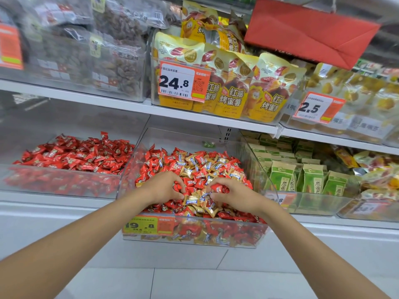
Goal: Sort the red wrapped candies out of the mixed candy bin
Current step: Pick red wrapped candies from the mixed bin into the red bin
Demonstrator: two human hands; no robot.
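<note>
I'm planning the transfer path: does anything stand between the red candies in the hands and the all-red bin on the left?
Only the clear side walls where the mixed bin meets the all-red bin; both are open on top. The left hand and right hand grip red candies; lifting over looks clear.

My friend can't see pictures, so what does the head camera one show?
A left hand and right hand grip red candies in a clear bin of mixed red and gold candies on a shop shelf. A bin of only red ones sits left, green packets right, yellow bags above.
</note>
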